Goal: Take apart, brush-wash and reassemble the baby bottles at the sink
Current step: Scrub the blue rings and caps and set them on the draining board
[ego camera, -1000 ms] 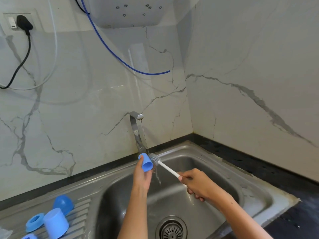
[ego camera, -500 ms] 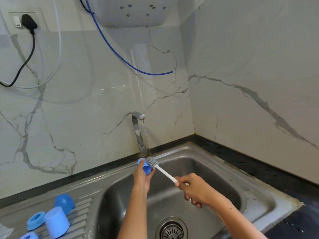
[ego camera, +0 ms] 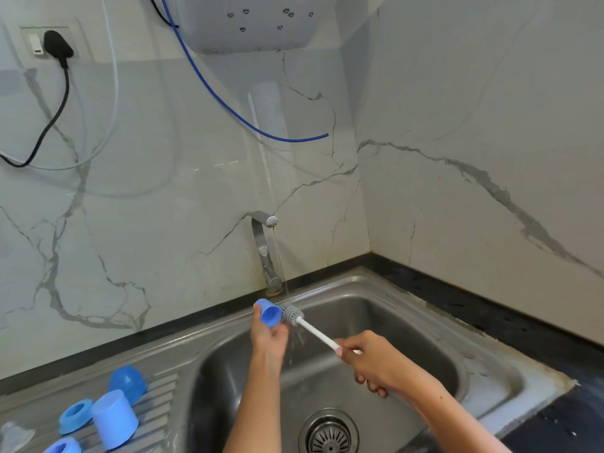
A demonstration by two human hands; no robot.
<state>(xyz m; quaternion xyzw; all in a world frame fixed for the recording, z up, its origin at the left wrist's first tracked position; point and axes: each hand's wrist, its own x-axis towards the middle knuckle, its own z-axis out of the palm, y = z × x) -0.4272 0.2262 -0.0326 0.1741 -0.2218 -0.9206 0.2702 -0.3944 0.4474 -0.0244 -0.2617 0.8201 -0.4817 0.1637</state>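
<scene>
Brushing a blue cap [ego camera: 270, 317] under the running tap [ego camera: 263, 243], over the sink [ego camera: 408, 308].

Left hand [ego camera: 268, 338]: fingers curled round the blue cap, held up with its open mouth turned toward the brush, just below the tap's thin stream. Right hand [ego camera: 369, 359]: fingers clenched on the white handle of the bottle brush [ego camera: 305, 326], grey bristle head touching the cap's rim, right at the water stream. On the ribbed drainboard [ego camera: 157, 410] at left, well apart from the hands: a pale blue cap [ego camera: 114, 418] mouth-down, a darker blue dome cap [ego camera: 127, 382], two blue collar rings [ego camera: 75, 415], a clear teat [ego camera: 14, 434] at the edge. Round drain strainer [ego camera: 328, 434] at the basin's bottom. Blue hose [ego camera: 228, 103] and black plug cord [ego camera: 55, 103] on the marble wall behind.
</scene>
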